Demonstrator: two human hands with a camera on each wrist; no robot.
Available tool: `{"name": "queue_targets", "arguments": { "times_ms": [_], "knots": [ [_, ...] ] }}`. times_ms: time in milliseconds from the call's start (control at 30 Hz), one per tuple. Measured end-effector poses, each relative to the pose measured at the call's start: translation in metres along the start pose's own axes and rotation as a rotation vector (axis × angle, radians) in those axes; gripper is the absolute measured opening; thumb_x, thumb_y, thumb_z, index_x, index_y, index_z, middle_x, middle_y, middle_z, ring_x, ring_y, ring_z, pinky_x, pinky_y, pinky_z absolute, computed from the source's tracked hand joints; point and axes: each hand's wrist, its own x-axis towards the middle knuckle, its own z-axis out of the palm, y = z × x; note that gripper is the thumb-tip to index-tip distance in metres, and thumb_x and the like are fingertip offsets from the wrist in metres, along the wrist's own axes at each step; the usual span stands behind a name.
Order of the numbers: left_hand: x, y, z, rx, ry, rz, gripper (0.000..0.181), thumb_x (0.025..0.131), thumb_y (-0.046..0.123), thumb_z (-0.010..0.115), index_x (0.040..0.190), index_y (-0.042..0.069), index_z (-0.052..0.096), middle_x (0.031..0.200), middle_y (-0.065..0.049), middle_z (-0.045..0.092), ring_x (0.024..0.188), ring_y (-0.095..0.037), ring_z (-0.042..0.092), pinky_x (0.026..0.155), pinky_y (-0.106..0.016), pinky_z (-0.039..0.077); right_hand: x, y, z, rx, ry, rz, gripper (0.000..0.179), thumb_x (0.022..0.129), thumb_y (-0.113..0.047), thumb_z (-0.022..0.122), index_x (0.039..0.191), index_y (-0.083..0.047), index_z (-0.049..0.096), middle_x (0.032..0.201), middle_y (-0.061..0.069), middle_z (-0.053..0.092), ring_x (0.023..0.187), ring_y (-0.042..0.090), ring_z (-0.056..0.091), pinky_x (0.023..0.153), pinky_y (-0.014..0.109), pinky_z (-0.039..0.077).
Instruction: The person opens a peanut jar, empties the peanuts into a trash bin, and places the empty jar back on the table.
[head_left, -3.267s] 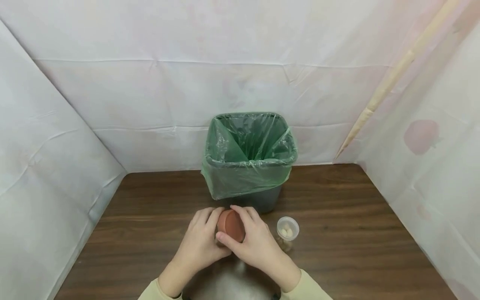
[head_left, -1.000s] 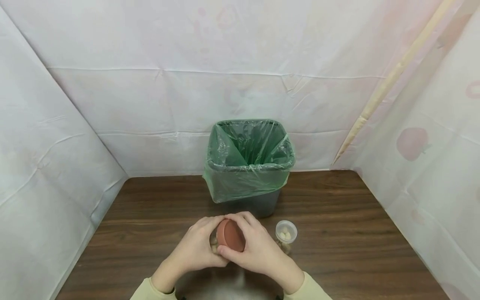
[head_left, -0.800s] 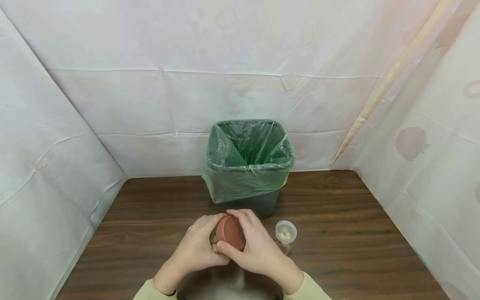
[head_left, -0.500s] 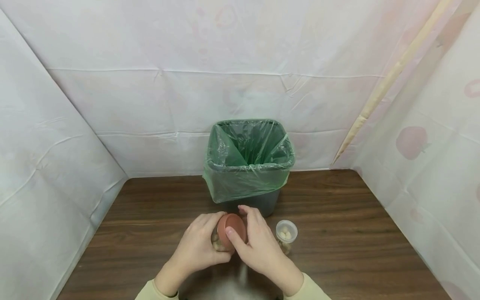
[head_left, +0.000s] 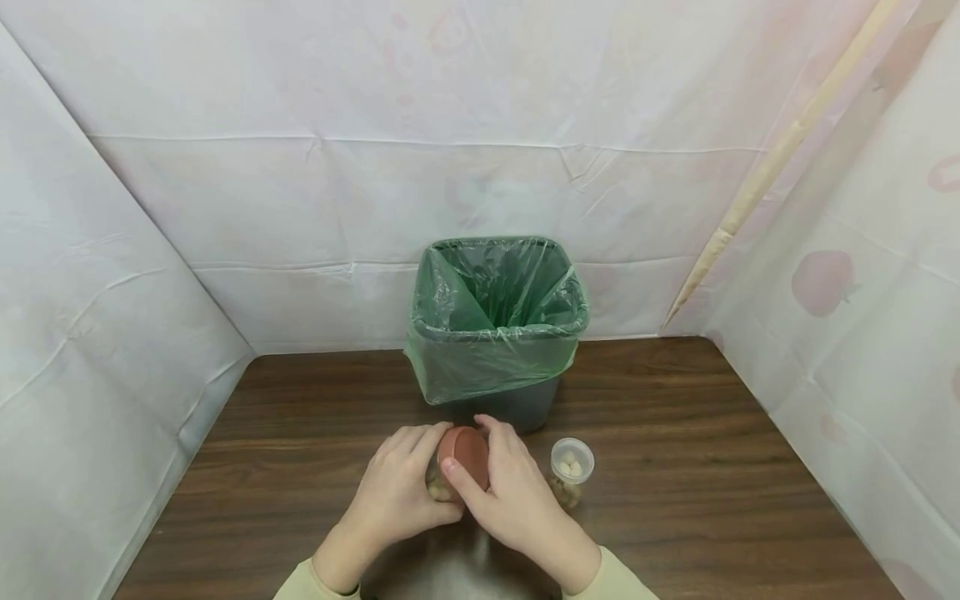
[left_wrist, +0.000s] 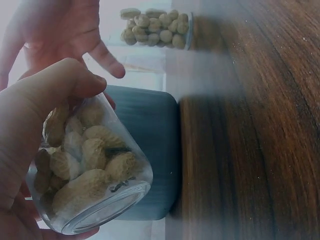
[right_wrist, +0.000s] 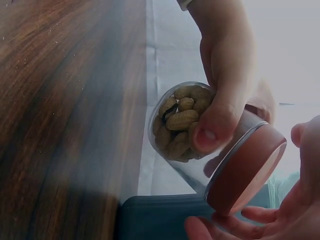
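Note:
My left hand (head_left: 401, 479) grips a clear jar (left_wrist: 90, 150) of unshelled peanuts, its thumb and fingers wrapped round the body. The jar is tilted, its reddish-brown lid (head_left: 471, 460) turned toward my right hand (head_left: 517, 496). In the right wrist view the lid (right_wrist: 250, 170) sits on the jar's mouth. There, my right fingertips (right_wrist: 227, 220) are right at the lid's lower edge, while the thumb stands apart from it. Seen from the head, that thumb overlaps the lid's face and the index finger reaches past its far side. A dark strip shows among the peanuts.
Just right of my right hand stands a second, small clear jar (head_left: 572, 463) with peanuts. Behind both hands is a grey bin (head_left: 517, 404) lined with a green bag (head_left: 487, 367). White cloth walls (head_left: 322, 200) surround the brown wooden table (head_left: 675, 433).
The right hand's fingers have loosened round the lid; its index finger has moved off the lid's far edge. The left hand keeps its grip on the jar.

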Motion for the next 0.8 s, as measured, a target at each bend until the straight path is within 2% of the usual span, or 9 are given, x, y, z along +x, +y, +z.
{"name": "queue_targets", "arguments": {
  "times_ms": [200, 500, 800],
  "knots": [
    [-0.0004, 0.0, 0.0011, 0.006, 0.012, 0.008, 0.094, 0.049, 0.04, 0.1, 0.132, 0.005, 0.069, 0.115, -0.004, 0.076, 0.102, -0.022, 0.072, 0.087, -0.044, 0.063, 0.0005, 0.0008, 0.001, -0.008, -0.009, -0.012, 0.071, 0.107, -0.058, 0.06, 0.151, -0.003, 0.053, 0.138, 0.011, 0.063, 0.123, 0.026, 0.065, 0.101, 0.05, 0.058],
    [-0.0011, 0.0018, -0.0001, 0.003, -0.008, -0.009, 0.092, 0.05, 0.04, 0.099, 0.13, 0.005, 0.07, 0.115, -0.004, 0.076, 0.103, -0.021, 0.072, 0.088, -0.043, 0.063, 0.0007, 0.0035, 0.0022, -0.031, 0.026, -0.069, 0.062, 0.104, -0.053, 0.068, 0.143, -0.007, 0.059, 0.125, 0.007, 0.067, 0.108, 0.02, 0.069, 0.09, 0.044, 0.061],
    [-0.0019, 0.0034, -0.002, -0.008, -0.036, -0.027, 0.091, 0.051, 0.04, 0.1, 0.13, 0.007, 0.07, 0.117, -0.003, 0.076, 0.105, -0.021, 0.072, 0.09, -0.042, 0.063, 0.0017, 0.0058, -0.0007, 0.01, -0.015, -0.064, 0.062, 0.1, -0.051, 0.075, 0.144, -0.011, 0.059, 0.126, 0.004, 0.065, 0.105, 0.016, 0.068, 0.086, 0.038, 0.061]
  ]
}}
